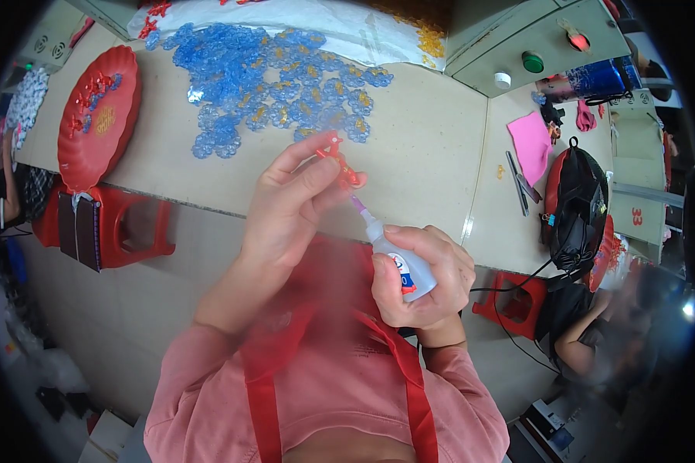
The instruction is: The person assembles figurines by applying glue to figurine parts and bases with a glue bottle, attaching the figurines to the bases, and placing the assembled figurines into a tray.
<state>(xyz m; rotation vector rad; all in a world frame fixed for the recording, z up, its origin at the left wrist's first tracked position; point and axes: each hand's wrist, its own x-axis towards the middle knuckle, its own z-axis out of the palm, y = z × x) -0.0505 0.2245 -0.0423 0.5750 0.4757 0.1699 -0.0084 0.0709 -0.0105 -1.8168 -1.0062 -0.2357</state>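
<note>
Between the thumb and fingers of my left hand [293,189] is a small red plastic figure [341,166], raised over the near edge of the table. My right hand [432,274] is wrapped round a white squeeze glue bottle [409,270] with a thin purple nozzle [358,204]. The nozzle points up and left, its tip just below the figure; whether they touch I cannot tell. Beyond my hands, many translucent blue flower-shaped pieces [224,65] lie heaped and spread on the table, several with yellow centres.
On the left a red scalloped tray [120,147] holds small red and blue pieces, above a red stool [143,224]. To the right lie tweezers [517,185], a pink cloth [530,143] and a black bag [578,208]. A grey cabinet with buttons [533,62] stands at the far right. Other people sit at both sides.
</note>
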